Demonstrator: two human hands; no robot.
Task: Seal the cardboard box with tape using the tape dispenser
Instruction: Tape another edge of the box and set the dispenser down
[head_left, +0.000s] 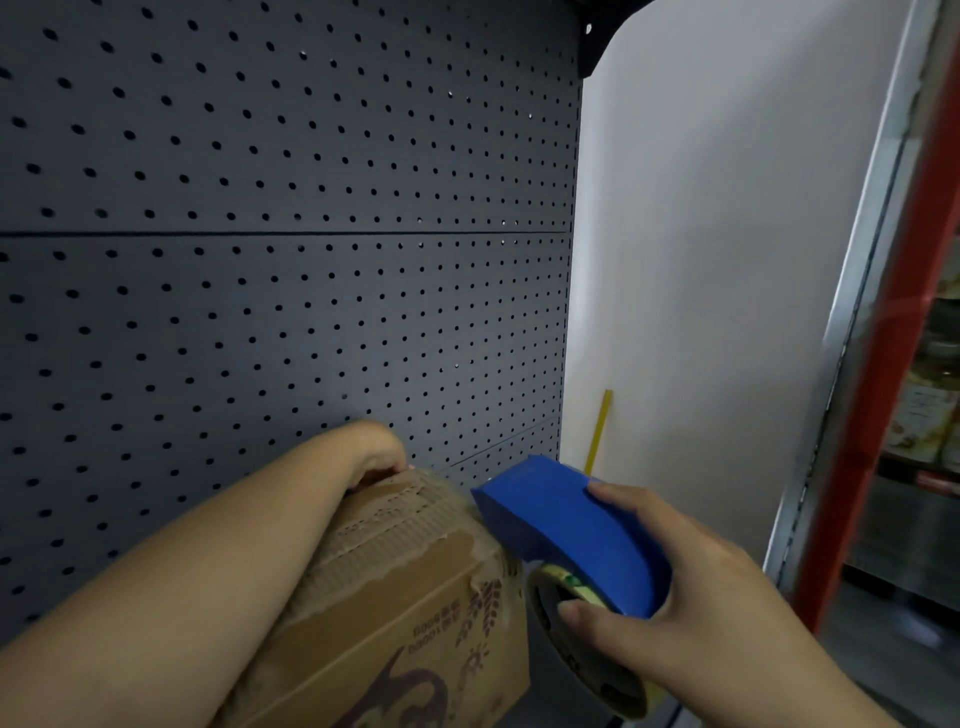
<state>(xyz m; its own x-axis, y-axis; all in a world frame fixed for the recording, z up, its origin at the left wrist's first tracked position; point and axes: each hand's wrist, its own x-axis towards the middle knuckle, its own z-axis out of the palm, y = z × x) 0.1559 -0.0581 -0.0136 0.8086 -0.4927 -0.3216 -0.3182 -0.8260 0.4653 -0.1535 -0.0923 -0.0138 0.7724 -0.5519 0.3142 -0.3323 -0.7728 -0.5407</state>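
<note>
The right hand (691, 587) is wrapped around the blue tape dispenser (571, 530), thumb hooked on the tape roll (582, 639) below and fingers over the blue hood, with the nose aimed toward the cardboard box (395, 597). It looks like the approach before laying a strip. To do it well, set the nose down on the far edge of the box top, press so the tape end bites, then draw straight back along the flap seam with steady pressure. The dispenser sits just beside the box's right upper corner, apparently not yet touching. The left hand (376, 457) reaches over the far edge of the box, fingers curled there, forearm lying across the worn top to steady it against the pegboard (285, 234) behind.
</note>
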